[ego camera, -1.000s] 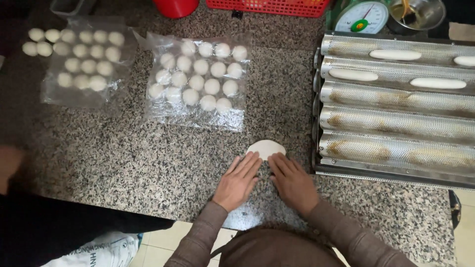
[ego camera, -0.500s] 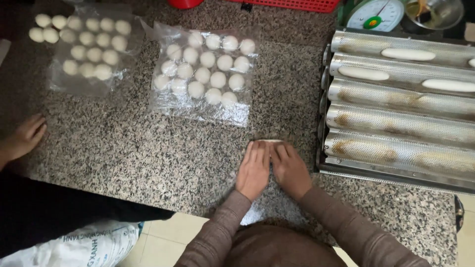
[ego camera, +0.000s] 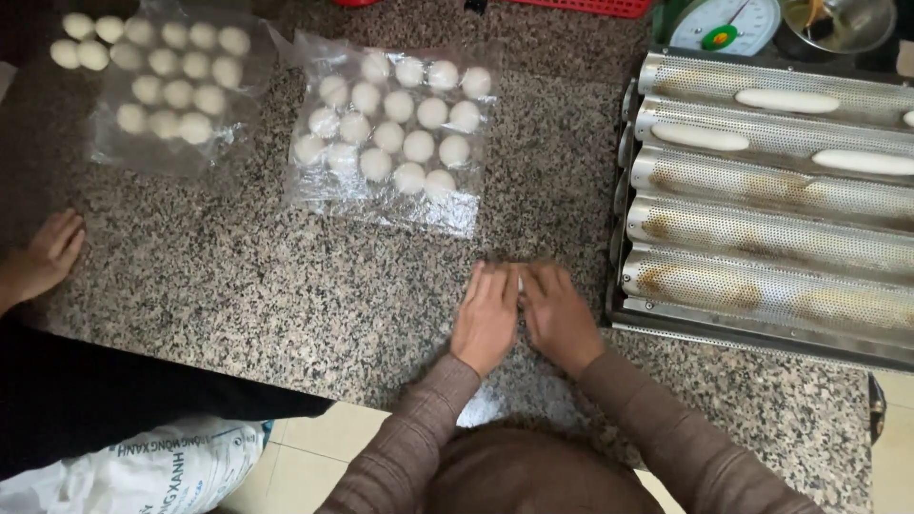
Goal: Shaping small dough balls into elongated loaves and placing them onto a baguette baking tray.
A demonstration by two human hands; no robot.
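Note:
My left hand (ego camera: 486, 314) and my right hand (ego camera: 557, 314) lie flat side by side on the speckled granite counter (ego camera: 286, 286), pressing down on a piece of white dough. Only a thin sliver of that dough (ego camera: 521, 284) shows between the two hands; the rest is hidden under my palms. Just right of my right hand stands a perforated metal baguette tray (ego camera: 762, 247) with several troughs; shaped white dough logs (ego camera: 705, 136) lie in its far troughs.
Two clear plastic sheets carry several white dough balls, one at the middle back (ego camera: 400, 133), one at the far left (ego camera: 162, 81). Another person's hand (ego camera: 48, 257) rests on the counter's left edge. A kitchen scale (ego camera: 728, 21), a metal bowl (ego camera: 838, 21) and a printed sack (ego camera: 143, 466) are nearby.
My hands have closed together over the flattened dough, which showed as a round disc beyond my fingers before. The other person's hand has come to rest on the counter at left.

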